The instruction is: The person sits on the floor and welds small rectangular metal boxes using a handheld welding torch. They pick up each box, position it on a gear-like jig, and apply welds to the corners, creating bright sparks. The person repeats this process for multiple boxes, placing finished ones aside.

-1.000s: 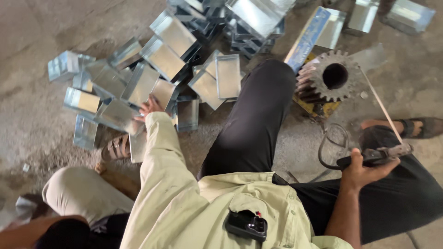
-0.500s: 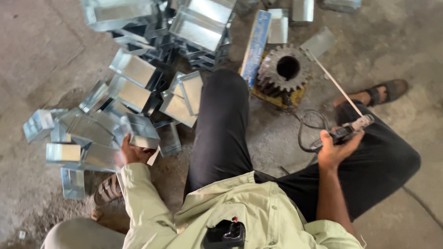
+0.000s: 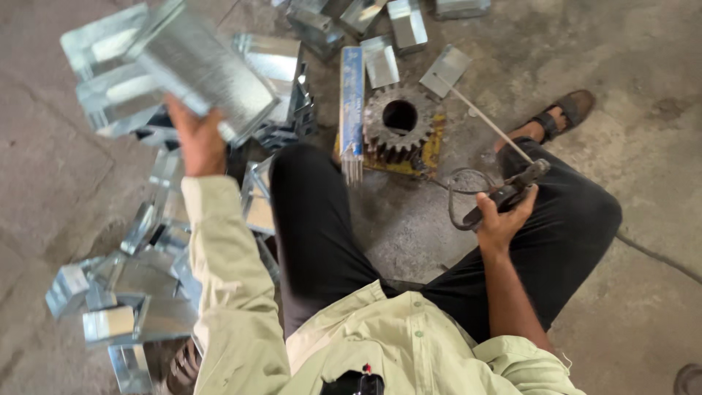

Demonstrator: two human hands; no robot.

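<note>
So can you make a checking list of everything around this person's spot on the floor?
Surface: bare grey concrete floor, dusty and stained.
Job's things: folded shiny metal piece, lifted off the floor and blurred; rod holder with a thin rod pointing away.
Clutter: loose pile of similar metal pieces on the person's left and more ahead; big toothed gear on a yellow block; blue packet of rods beside the gear.
Fingers: left hand grips the metal piece; right hand grips the rod holder.
Cables: dark cable looped by the right hand; another runs along the floor at right.
Surroundings: sandalled foot; nothing else seen.
</note>
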